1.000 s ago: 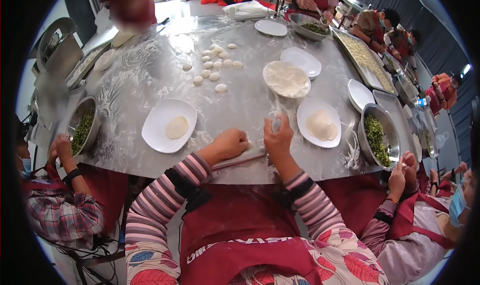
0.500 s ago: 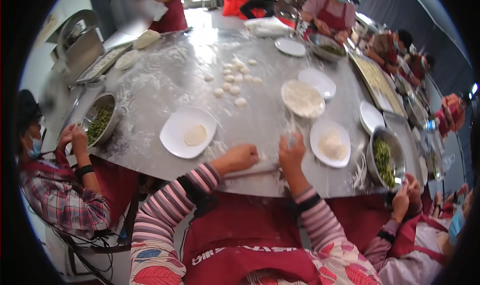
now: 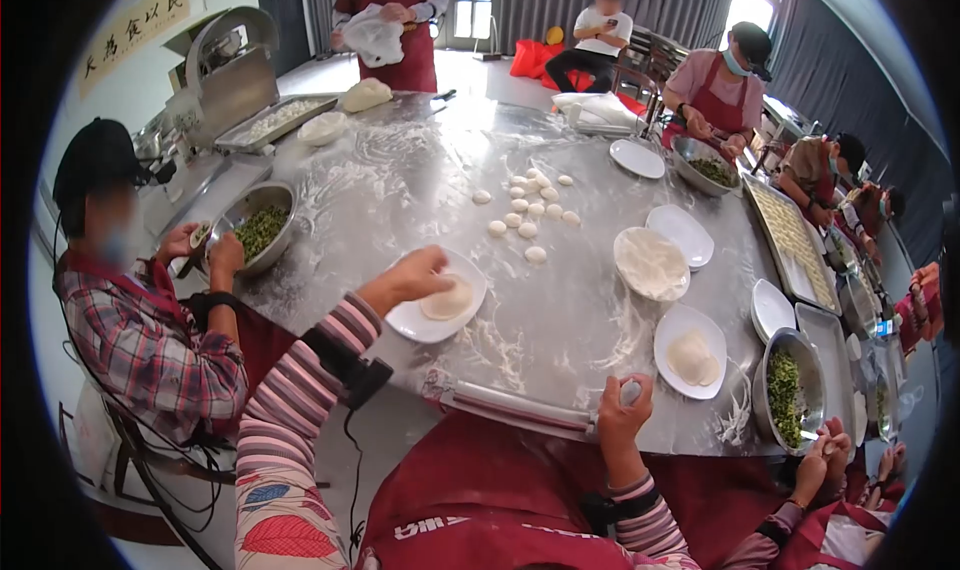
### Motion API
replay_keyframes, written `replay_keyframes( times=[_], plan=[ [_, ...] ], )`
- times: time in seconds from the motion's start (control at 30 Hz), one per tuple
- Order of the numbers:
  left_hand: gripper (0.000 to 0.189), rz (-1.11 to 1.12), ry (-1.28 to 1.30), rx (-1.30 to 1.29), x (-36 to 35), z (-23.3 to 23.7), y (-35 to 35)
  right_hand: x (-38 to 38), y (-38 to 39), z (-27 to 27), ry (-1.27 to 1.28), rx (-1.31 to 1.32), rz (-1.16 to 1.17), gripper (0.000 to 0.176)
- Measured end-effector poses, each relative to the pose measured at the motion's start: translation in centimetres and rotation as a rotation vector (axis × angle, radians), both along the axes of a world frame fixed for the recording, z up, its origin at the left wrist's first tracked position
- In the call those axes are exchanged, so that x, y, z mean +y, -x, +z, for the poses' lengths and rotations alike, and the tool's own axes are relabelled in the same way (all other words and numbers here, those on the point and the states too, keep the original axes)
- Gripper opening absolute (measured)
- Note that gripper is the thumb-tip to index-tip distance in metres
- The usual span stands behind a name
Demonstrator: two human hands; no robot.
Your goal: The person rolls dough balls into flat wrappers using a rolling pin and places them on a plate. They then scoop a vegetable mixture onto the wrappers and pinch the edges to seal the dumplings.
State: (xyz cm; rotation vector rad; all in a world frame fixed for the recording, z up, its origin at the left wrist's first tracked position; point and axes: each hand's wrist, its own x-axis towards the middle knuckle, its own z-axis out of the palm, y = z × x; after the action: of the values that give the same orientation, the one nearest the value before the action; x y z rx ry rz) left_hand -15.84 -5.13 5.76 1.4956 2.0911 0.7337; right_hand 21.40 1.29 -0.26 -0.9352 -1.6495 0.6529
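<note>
My left hand (image 3: 412,277) is over a white plate (image 3: 408,322), its fingers bent and pinched at the far edge of a thin round dough wrapper (image 3: 447,300). Some motion blur softens the fingertips there. Near the table's front edge, my right hand (image 3: 622,415) is wrapped round a rolling pin, of which only the rounded pale end (image 3: 631,392) shows; the rest is hidden in the fist. Another white plate (image 3: 664,355) with round wrappers (image 3: 693,358) lies just beyond my right hand. Several small dough pieces (image 3: 535,210) are scattered mid-table.
A bowl of flour (image 3: 652,264) stands right of the dough pieces. Metal bowls of chopped green filling stand left (image 3: 290,210) and right (image 3: 815,370), with co-workers' hands close by. A long tray (image 3: 792,240) of shaped pieces lies along the right side.
My left hand has left the table's front edge and moved left to the plate. My right hand has stayed near the front edge, now closed round the pin. The camera view has tilted up.
</note>
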Motion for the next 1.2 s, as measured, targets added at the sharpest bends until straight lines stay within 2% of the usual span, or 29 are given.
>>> replay_keyframes(
  times=[0.03,0.1,0.2,0.3,0.4,0.6,0.67,0.73,0.8,0.87,0.97,1.03,1.07,1.13,1.17,1.2],
  plan=[
    [0.044,-0.010,-0.007,0.015,0.4,-0.2,1.4,0.1,0.1,0.4,-0.043,-0.020,-0.002,0.020],
    [0.049,0.190,-0.002,0.076,2.1,-1.0,3.6,0.7,-0.1,-0.7,-0.055,-0.011,-0.001,0.021],
    [0.054,0.242,-0.039,0.220,5.4,-1.8,4.3,1.2,-0.7,-2.1,0.005,-0.012,0.029,0.023],
    [0.063,0.307,-0.033,0.228,9.7,-3.5,5.0,1.2,-0.7,-1.2,-0.079,-0.088,0.058,0.023],
    [0.064,0.343,-0.078,0.231,14.6,-5.3,6.4,1.6,-0.8,-1.7,0.014,-0.049,0.091,0.023],
    [0.061,0.398,-0.097,0.271,22.3,-8.3,8.2,2.1,-0.3,-1.3,0.019,-0.051,0.106,0.024],
    [0.059,0.312,-0.127,0.310,23.9,-9.3,8.1,2.2,0.4,0.2,0.060,0.030,0.244,0.017],
    [0.056,0.223,-0.157,0.348,24.7,-9.7,6.8,2.5,0.5,0.3,0.065,0.016,0.249,0.018],
    [0.051,-0.075,-0.216,0.377,24.7,-9.9,4.0,2.6,0.5,0.5,0.068,0.004,0.261,0.018],
    [0.048,-0.147,-0.388,0.451,23.3,-12.2,0.7,2.9,0.6,0.9,0.023,-0.040,0.287,0.019],
    [0.050,-0.274,-0.337,0.367,18.8,-8.8,-4.3,2.9,0.6,1.0,0.002,-0.057,0.285,0.019],
    [0.050,-0.399,-0.222,0.131,17.6,-7.1,-5.7,2.9,0.4,0.9,0.011,-0.058,0.289,0.020],
    [0.050,-0.406,-0.218,0.129,18.5,-7.2,-4.8,2.8,0.2,0.7,0.025,-0.064,0.297,0.022],
    [0.055,-0.164,-0.277,0.248,22.4,-7.4,-0.5,3.0,-0.7,0.0,-0.059,-0.115,0.331,0.025],
    [0.056,-0.095,-0.288,0.301,24.7,-7.9,2.3,3.3,-0.9,-0.3,-0.149,-0.163,0.368,0.034],
    [0.058,-0.028,-0.298,0.353,26.9,-8.3,5.1,3.6,-0.9,-0.4,-0.147,-0.167,0.359,0.034]
  ],
)
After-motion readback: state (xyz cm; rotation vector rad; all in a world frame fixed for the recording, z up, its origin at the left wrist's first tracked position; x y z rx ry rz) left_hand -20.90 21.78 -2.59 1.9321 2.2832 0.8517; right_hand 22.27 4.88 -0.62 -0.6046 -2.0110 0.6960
